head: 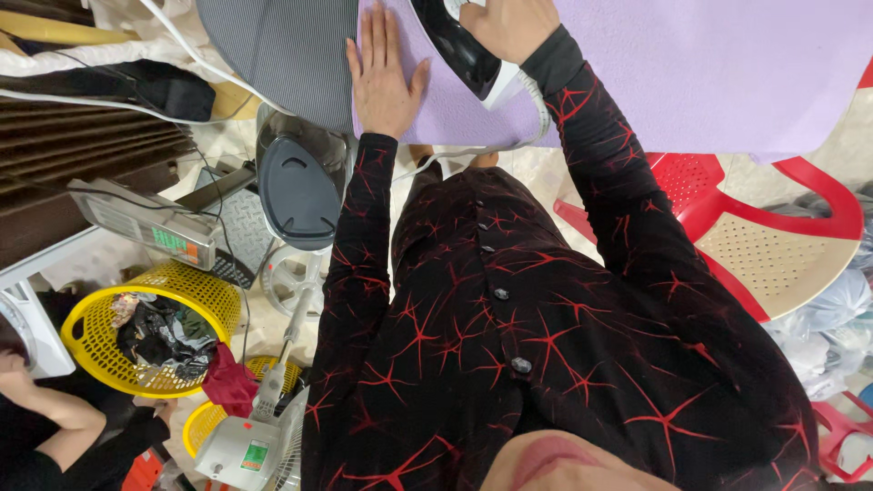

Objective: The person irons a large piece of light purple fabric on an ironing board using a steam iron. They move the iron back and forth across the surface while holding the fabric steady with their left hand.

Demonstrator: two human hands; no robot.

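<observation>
On ironing board (273, 55) | right hand (509, 25) grips steam iron (464, 50) | left hand (384, 77) flat, fingers spread on lilac cloth (691, 64) | step: pressing; next: likely keep the left fingers clear of the soleplate

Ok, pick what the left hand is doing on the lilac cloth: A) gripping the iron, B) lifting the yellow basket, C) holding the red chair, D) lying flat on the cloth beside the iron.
D: the left hand lies flat, fingers spread, on the lilac cloth, just left of the iron that the right hand holds.
</observation>
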